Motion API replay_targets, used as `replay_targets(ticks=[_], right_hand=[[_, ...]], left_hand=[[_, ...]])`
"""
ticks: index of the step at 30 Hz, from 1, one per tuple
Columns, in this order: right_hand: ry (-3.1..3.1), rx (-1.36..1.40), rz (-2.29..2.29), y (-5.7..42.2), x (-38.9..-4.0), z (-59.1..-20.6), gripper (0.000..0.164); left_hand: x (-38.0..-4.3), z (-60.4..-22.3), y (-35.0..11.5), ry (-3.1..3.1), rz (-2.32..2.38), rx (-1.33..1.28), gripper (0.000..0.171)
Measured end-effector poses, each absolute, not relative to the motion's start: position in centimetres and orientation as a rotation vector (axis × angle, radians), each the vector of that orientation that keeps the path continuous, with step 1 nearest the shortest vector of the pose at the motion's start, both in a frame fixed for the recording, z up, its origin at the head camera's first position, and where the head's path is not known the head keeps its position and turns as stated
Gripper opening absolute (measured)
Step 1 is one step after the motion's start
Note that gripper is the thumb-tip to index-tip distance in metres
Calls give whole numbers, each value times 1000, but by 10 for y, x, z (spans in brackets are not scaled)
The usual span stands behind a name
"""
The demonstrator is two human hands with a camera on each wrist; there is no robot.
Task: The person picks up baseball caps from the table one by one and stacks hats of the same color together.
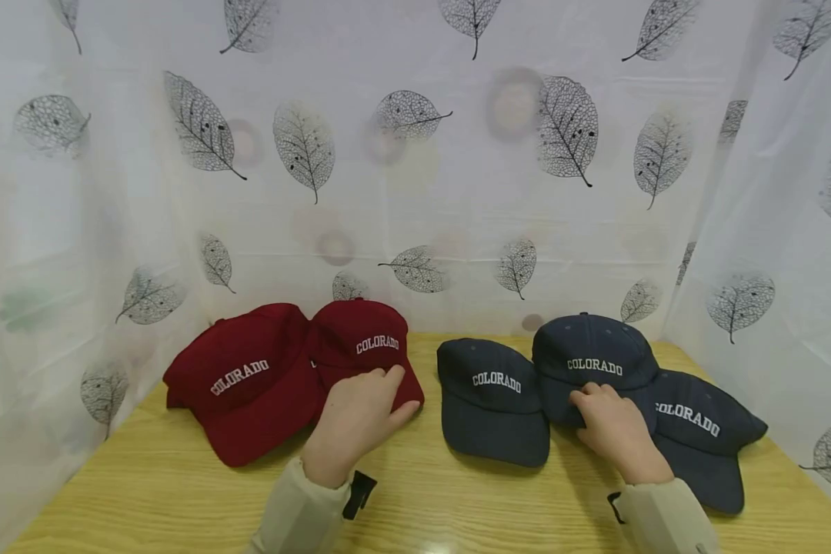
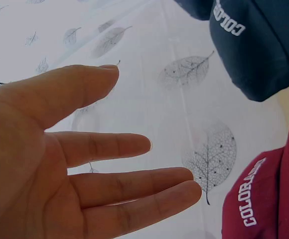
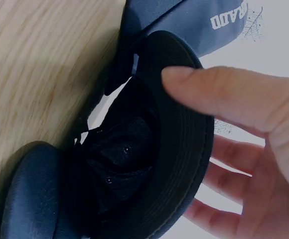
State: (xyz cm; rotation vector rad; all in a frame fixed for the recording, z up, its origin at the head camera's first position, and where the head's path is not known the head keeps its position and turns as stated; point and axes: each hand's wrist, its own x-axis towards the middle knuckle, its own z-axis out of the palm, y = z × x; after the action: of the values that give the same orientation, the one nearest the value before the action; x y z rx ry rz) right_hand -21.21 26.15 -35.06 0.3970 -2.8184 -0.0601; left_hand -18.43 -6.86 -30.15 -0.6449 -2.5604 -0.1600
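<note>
My right hand (image 1: pixel 618 432) pinches the brim of the middle navy cap (image 1: pixel 589 338). In the right wrist view the thumb lies on the brim's dark underside (image 3: pixel 184 144), with fingers on the other side; the cap is tilted so its inside shows. My left hand (image 1: pixel 356 415) is in front of the smaller-looking red cap (image 1: pixel 360 319), fingers extended and thumb apart. In the left wrist view that left hand (image 2: pixel 99 164) holds nothing. A second red cap (image 1: pixel 249 350) lies to the left. All the caps bear white COLORADO lettering.
Navy caps flank the middle one: one to its left (image 1: pixel 492 427), another to its right (image 1: pixel 709 469), partly covered. They lie on a light wooden table (image 1: pixel 415 492). A white leaf-print curtain (image 1: pixel 443 200) hangs behind and along both sides.
</note>
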Motion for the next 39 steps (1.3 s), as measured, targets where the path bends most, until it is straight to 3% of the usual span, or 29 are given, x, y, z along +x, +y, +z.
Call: replay_targets(ticks=[14, 23, 39], right_hand=[[-2702, 361, -116, 262, -217, -352, 16], [-2477, 359, -153, 262, -216, -350, 28], [-2174, 437, 64, 264, -217, -341, 26]], left_hand=[[-182, -299, -67, -2583, -162, -648, 30], [-183, -301, -67, -2596, -169, -657, 31], [-184, -302, -66, -2558, -191, -673, 30]])
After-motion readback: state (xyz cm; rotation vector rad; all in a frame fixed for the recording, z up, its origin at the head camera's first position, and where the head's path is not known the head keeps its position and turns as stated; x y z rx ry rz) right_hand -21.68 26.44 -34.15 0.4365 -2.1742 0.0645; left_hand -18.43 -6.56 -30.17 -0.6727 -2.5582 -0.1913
